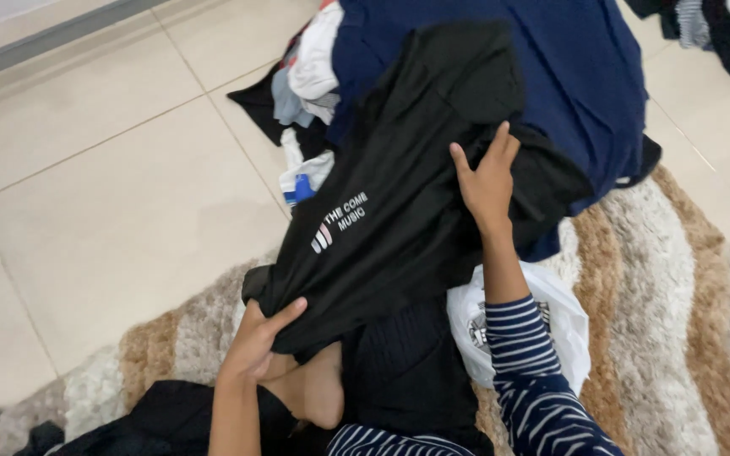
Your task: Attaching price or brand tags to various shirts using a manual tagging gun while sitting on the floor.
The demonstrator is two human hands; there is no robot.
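Navy sleeve (534, 380) with white stripes

Left of our left hand (251, 350) we find bare tiled floor (103, 194); ahead of our right hand (487, 181), a clothes pile (568, 76) blocks passage.

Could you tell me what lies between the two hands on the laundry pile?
In the head view, only the black T-shirt with a small white print spans the stretch between the left hand, gripping its lower edge, and the right hand, pressed on its upper part.
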